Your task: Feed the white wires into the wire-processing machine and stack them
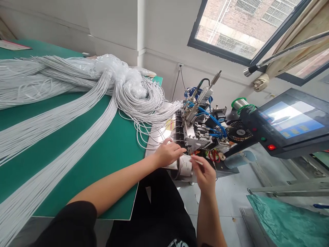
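Through the head camera I look down at 2 bare arms reaching over the corner of a green-topped table [108, 151] to a small soldering machine [199, 132] of metal blocks and blue air hoses.

The left hand [168, 153] rests at the machine's front edge. Its fingers are drawn close together, with the tips at the row of wire ends lying across the dark fixture [178, 128]. I cannot tell whether they grip a wire or only press on it.

The right hand [205, 175] sits just beside it, lower and nearer me. Its thumb and forefinger are pinched on 1 thin white wire [197, 161], and the free end points toward the left fingertips and the machine.

A white roll [185, 168] lies between the 2 hands.

Great bundles of white wires [77, 99] fan across the table, and loose loops trail right up to the fixture.

To the right stand a small black fan [238, 132], a spool of solder wire [240, 103] and a tilted touch screen [290, 121] with a red button lit below it.

I judge the work in hand to be laying wire ends into the fixture, with this wire held just short of it. Seating it would call for steady fingertip aim into a narrow slot, clear of the neighbouring ends.
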Demonstrator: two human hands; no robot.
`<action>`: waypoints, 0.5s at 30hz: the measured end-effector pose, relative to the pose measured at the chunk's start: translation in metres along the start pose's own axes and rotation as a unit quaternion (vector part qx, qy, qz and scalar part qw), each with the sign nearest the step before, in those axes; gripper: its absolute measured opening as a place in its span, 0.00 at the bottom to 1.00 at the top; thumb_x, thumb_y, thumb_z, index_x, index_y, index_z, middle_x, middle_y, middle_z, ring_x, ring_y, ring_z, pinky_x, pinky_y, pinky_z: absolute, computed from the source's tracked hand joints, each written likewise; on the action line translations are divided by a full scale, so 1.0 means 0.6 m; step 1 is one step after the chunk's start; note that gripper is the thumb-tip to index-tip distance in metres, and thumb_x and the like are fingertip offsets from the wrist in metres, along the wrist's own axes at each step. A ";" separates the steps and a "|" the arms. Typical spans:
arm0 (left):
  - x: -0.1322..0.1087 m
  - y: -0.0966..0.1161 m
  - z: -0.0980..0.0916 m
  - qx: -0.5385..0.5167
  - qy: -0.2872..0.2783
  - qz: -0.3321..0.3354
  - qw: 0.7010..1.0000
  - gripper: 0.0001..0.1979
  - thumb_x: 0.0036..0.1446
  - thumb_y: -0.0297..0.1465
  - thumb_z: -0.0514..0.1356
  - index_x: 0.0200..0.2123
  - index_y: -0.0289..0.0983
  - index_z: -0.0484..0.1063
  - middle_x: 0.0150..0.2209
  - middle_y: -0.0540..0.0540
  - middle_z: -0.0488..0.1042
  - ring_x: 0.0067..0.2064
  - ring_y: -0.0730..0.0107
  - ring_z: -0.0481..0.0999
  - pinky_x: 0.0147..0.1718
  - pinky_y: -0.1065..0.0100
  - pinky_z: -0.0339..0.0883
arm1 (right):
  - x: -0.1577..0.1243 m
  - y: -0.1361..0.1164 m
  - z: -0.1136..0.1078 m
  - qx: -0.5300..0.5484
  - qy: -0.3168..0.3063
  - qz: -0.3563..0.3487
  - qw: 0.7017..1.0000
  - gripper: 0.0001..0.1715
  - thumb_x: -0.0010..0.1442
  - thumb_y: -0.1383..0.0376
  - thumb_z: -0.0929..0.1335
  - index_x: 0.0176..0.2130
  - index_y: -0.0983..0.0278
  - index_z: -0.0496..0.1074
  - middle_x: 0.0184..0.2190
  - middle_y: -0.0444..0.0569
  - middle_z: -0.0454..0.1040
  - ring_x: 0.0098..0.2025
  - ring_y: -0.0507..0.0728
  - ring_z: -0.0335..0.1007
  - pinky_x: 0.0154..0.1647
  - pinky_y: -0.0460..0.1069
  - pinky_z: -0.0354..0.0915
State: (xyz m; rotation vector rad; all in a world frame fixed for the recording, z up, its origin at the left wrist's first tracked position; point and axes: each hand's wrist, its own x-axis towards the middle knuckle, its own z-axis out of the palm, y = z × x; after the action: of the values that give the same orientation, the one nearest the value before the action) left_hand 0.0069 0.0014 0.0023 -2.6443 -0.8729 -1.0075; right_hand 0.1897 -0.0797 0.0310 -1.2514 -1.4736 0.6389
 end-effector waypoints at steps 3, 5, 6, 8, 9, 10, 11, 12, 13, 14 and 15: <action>0.001 0.000 -0.002 0.001 0.018 0.016 1.000 0.10 0.67 0.34 0.50 0.46 0.40 0.69 0.32 0.51 0.75 0.34 0.73 0.74 0.47 0.63 0.55 | 0.017 0.013 -0.012 0.037 0.130 0.075 0.988 0.15 0.55 0.56 0.71 0.40 0.62 0.77 0.31 0.49 0.77 0.28 0.55 0.70 0.25 0.47 0.63; -0.001 -0.001 -0.001 0.003 0.032 0.025 0.999 0.10 0.67 0.35 0.50 0.45 0.40 0.69 0.29 0.53 0.74 0.31 0.75 0.73 0.46 0.64 0.55 | 0.026 0.023 -0.014 0.069 0.168 0.091 0.979 0.17 0.53 0.55 0.72 0.38 0.64 0.77 0.30 0.49 0.76 0.25 0.53 0.68 0.22 0.46 0.60; -0.002 -0.002 0.001 0.004 0.037 0.028 0.999 0.10 0.67 0.35 0.50 0.44 0.40 0.69 0.27 0.54 0.74 0.29 0.76 0.72 0.46 0.64 0.55 | 0.028 0.028 -0.013 0.084 0.179 0.093 0.976 0.17 0.52 0.55 0.73 0.37 0.64 0.77 0.29 0.49 0.76 0.24 0.52 0.67 0.21 0.46 0.59; -0.003 -0.003 0.003 0.005 0.037 0.035 0.999 0.10 0.68 0.35 0.49 0.41 0.41 0.70 0.25 0.55 0.72 0.27 0.77 0.70 0.44 0.66 0.56 | 0.031 0.036 -0.010 0.105 0.193 0.097 0.971 0.17 0.51 0.55 0.74 0.36 0.65 0.77 0.27 0.48 0.75 0.21 0.49 0.62 0.19 0.45 0.55; -0.004 -0.003 0.004 0.006 0.035 0.038 0.999 0.11 0.68 0.35 0.49 0.40 0.41 0.70 0.24 0.55 0.72 0.27 0.78 0.69 0.43 0.66 0.56 | 0.031 0.040 -0.008 0.111 0.195 0.100 0.969 0.17 0.50 0.56 0.74 0.36 0.66 0.77 0.26 0.47 0.74 0.20 0.48 0.60 0.19 0.45 0.53; -0.004 -0.003 0.004 0.007 0.033 0.040 0.999 0.12 0.68 0.35 0.48 0.38 0.41 0.70 0.23 0.55 0.72 0.26 0.78 0.68 0.43 0.66 0.56 | 0.030 0.044 -0.006 0.116 0.193 0.105 0.969 0.17 0.51 0.56 0.74 0.36 0.66 0.77 0.25 0.47 0.74 0.18 0.47 0.57 0.18 0.44 0.51; -0.004 -0.003 0.005 0.010 0.032 0.041 0.999 0.12 0.68 0.34 0.48 0.37 0.40 0.70 0.23 0.55 0.71 0.26 0.78 0.68 0.42 0.66 0.57 | 0.030 0.046 -0.004 0.121 0.187 0.111 0.969 0.17 0.51 0.55 0.74 0.35 0.66 0.76 0.24 0.46 0.73 0.18 0.46 0.54 0.18 0.44 0.50; -0.003 -0.002 0.005 0.012 0.031 0.042 0.999 0.13 0.68 0.34 0.48 0.36 0.40 0.70 0.22 0.55 0.71 0.25 0.78 0.67 0.42 0.67 0.57 | 0.030 0.049 -0.002 0.126 0.182 0.115 0.968 0.17 0.52 0.55 0.73 0.36 0.67 0.76 0.24 0.46 0.73 0.17 0.45 0.52 0.17 0.44 0.48; -0.003 -0.002 0.006 0.015 0.032 0.044 0.998 0.13 0.68 0.33 0.48 0.35 0.39 0.70 0.22 0.55 0.71 0.25 0.78 0.67 0.41 0.67 0.57 | 0.030 0.051 0.000 0.133 0.178 0.118 0.968 0.17 0.52 0.55 0.73 0.36 0.67 0.76 0.25 0.46 0.73 0.17 0.45 0.51 0.17 0.44 0.47; -0.003 -0.002 0.006 0.018 0.033 0.047 0.998 0.13 0.68 0.33 0.48 0.34 0.39 0.70 0.22 0.55 0.71 0.25 0.78 0.67 0.41 0.67 0.58 | 0.030 0.054 0.002 0.141 0.174 0.118 0.967 0.18 0.53 0.55 0.73 0.37 0.67 0.76 0.25 0.46 0.73 0.18 0.45 0.51 0.17 0.44 0.47; -0.002 -0.002 0.007 0.020 0.034 0.051 0.998 0.13 0.68 0.32 0.48 0.34 0.39 0.70 0.22 0.55 0.71 0.24 0.78 0.67 0.40 0.67 0.58 | 0.031 0.056 0.004 0.148 0.173 0.118 0.967 0.18 0.53 0.55 0.73 0.37 0.67 0.76 0.25 0.47 0.73 0.18 0.45 0.51 0.17 0.44 0.47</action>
State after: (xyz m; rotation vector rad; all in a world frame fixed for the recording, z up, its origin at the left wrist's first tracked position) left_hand 0.0077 0.0033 -0.0018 -2.5757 -0.7282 -1.0379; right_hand 0.2017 -0.0514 0.0077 -1.2363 -0.9128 0.7261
